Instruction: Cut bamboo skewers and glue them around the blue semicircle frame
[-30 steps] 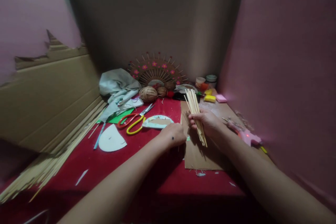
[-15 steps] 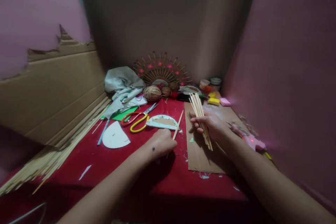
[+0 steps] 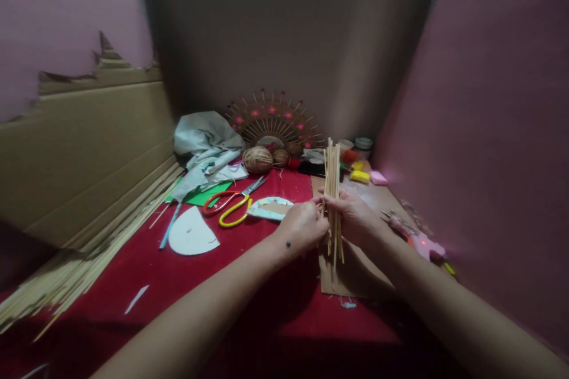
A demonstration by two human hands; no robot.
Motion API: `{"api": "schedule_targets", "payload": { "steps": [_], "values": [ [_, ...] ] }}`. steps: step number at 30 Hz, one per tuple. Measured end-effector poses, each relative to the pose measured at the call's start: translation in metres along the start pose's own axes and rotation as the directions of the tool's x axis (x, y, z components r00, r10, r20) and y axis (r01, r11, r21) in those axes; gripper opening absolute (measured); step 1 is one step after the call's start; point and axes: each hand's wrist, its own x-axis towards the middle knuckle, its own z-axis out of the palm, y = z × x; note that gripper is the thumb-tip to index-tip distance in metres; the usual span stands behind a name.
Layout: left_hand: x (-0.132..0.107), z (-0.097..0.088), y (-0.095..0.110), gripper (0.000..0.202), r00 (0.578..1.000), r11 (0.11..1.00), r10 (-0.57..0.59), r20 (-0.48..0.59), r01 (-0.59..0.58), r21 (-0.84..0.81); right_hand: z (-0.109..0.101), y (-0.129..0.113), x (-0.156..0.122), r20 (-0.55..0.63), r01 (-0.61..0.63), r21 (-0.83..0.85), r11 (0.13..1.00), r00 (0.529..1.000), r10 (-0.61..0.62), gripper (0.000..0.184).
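Room to pass over red cloth (image 3: 169,275) between left forearm and white cut piece (image 3: 192,234); just a paper strip (image 3: 136,299) there. Scissors (image 3: 246,193) obstruct beyond. Glue gun (image 3: 424,244), pink wall (image 3: 493,148) crowd right; long sticks (image 3: 75,281), cardboard panel (image 3: 98,121) bound left.

Pink walls (image 3: 493,130) flank a dim grey wall (image 3: 284,29) behind a red-draped table (image 3: 306,308).

1. I work in a small craft corner, hemmed in by pink walls (image 3: 489,130).
2. Scissors (image 3: 245,194), twine balls (image 3: 258,159) and a pink glue gun (image 3: 433,249) lie about my red-covered table (image 3: 169,284).
3. A flower-decorated fan (image 3: 273,111) stands at the back.
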Motion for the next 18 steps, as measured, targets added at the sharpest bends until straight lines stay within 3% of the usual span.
{"api": "schedule_targets", "payload": {
  "steps": [6, 11, 14, 18],
  "values": [
    [0.014, -0.001, -0.005, 0.005, 0.995, 0.996, 0.047, -0.087, -0.040, 0.085, -0.004, -0.002, 0.011, -0.107, 0.222, -0.058, 0.973, 0.968, -0.227, 0.030],
    [0.027, -0.022, -0.010, 0.011, 0.993, 0.999, 0.038, -0.116, -0.041, -0.024, -0.004, -0.010, 0.004, -0.133, 0.434, -0.217, 0.874, 0.874, -0.467, 0.023],
    [0.030, -0.030, -0.005, 0.033, 0.975, 0.973, 0.175, -0.135, -0.193, -0.128, -0.003, -0.005, -0.004, -0.125, 0.459, -0.329, 0.825, 0.845, -0.520, 0.020],
    [0.029, -0.028, 0.005, 0.056, 0.917, 0.886, 0.398, -0.026, -0.391, -0.247, -0.003, 0.008, -0.009, -0.086, 0.446, -0.438, 0.780, 0.844, -0.530, 0.024]
  ]
}}
